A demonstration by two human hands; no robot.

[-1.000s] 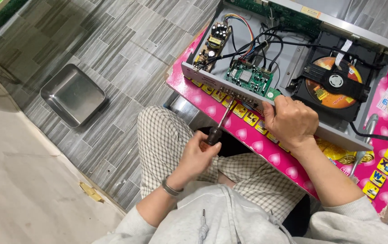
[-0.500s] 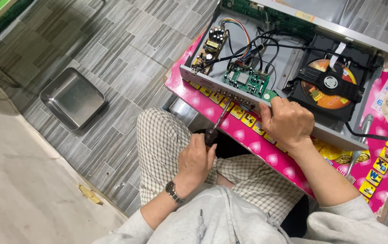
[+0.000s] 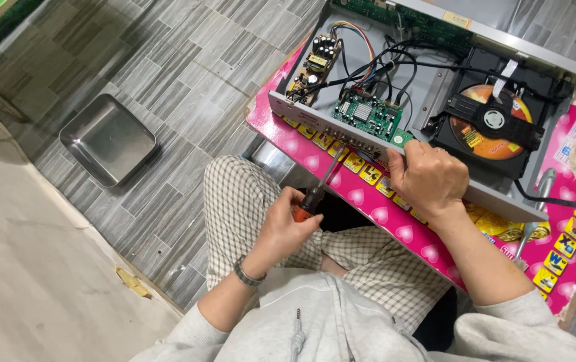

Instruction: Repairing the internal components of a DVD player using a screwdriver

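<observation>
Two bare hands work at the near edge of an opened player, a grey metal chassis with its cover off. The chassis rests on a pink table printed with hearts and yellow squares.

The left hand is closed around the dark, orange-banded handle of a screwdriver. The shaft runs up and to the right from the handle, and its tip meets the near wall of the player, just left of the right hand. A watch sits on the left wrist.

The right hand lies over the near wall of the player with the fingers curled on the rim, gripping it. Whether the thumb presses the outer face cannot be told.

Inside the player, a green board lies just beyond the right hand's fingertips. A brown board sits at the player's left end. Black cables cross between the boards and the drive, which holds an orange disc at the player's right side.

A steel tray lies on the grey tiled floor, well left of the player. Checked trousers show below the table edge.
</observation>
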